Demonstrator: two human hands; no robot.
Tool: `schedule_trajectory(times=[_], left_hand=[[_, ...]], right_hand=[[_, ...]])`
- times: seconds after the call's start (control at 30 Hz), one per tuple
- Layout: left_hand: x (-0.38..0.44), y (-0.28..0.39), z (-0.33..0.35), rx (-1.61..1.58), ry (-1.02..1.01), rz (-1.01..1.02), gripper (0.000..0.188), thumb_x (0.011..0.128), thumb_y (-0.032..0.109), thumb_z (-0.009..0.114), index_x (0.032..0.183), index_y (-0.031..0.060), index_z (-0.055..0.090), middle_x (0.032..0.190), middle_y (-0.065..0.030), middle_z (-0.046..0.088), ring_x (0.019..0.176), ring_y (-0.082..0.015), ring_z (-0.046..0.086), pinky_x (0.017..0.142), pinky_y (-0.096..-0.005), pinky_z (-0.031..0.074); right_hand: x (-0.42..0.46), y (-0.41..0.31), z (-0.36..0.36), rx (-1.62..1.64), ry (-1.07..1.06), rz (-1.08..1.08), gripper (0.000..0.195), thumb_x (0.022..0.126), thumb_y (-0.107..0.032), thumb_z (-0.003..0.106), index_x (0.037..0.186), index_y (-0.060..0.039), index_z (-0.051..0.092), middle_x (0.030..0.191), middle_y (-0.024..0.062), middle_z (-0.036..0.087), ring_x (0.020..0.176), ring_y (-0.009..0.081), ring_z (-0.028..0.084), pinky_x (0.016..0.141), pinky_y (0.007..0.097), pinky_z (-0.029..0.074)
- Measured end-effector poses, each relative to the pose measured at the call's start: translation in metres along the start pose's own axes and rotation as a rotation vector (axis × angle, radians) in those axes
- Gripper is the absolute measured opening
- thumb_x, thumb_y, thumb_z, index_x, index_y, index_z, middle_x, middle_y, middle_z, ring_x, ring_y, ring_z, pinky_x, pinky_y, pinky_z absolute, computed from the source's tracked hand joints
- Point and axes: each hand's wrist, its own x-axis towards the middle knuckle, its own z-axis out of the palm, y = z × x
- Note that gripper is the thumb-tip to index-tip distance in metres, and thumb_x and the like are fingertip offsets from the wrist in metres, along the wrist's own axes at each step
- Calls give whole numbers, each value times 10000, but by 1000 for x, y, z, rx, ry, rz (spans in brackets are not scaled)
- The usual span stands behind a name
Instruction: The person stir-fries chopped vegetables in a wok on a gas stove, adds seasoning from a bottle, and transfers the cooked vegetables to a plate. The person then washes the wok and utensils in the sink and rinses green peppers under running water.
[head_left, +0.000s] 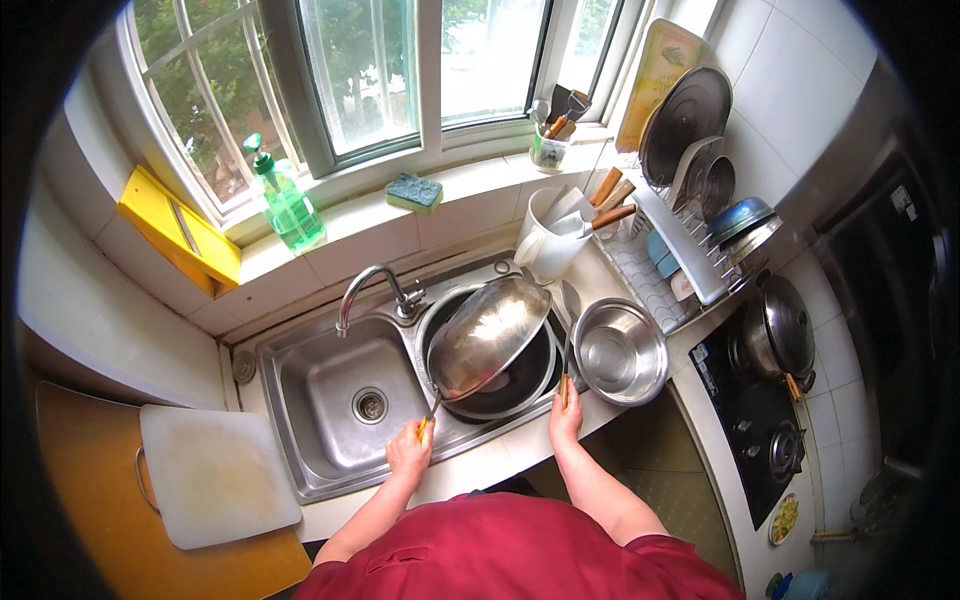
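My left hand (410, 448) grips the handle of a metal wok (487, 337). The wok is tipped on its side above a dark, wide round vessel (517, 386) with a pale rim, which sits in the right-hand sink basin. My right hand (566, 416) is closed around the wooden handle of a long metal cooking utensil (568, 345). Its rounded metal head points toward the window, beside the wok's rim. A shiny stainless steel bowl (619, 352) rests on the counter just right of the utensil. What lies beneath the wok is partly hidden.
A chrome faucet (375, 281) arches over the left basin (337, 390). Behind stand a white knife-filled pitcher (544, 236), a sponge (414, 193) and a green soap bottle (289, 206). A dish rack (697, 255) and gas stove (742, 420) are right; a white cutting board (217, 476) lies left.
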Motion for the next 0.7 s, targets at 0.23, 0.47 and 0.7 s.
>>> schedule_trajectory(times=[0.23,0.47,0.7], left_hand=[[-1,-1,0,-8,18,33,309,843,434,625,905,132,641,757,-116,668,699,-322,635,667,-437,451],[-4,-3,7,15,65,77,304,823,424,652,903,132,645,743,-100,670,681,-297,637,628,-431,427],[-11,5,11,76,159,87,312,817,437,652,906,138,653,731,-74,668,688,-285,639,639,-415,423]], right_hand=[[7,32,-3,-136,101,-63,495,805,-155,691,1272,-108,535,1066,213,599,991,384,570,883,445,446],[15,47,-18,-382,135,-89,525,796,-319,703,1209,-32,552,1102,204,591,1046,364,547,912,442,428],[-8,55,-79,452,-169,433,633,890,-578,505,1185,-21,563,968,94,621,879,185,581,740,315,456]])
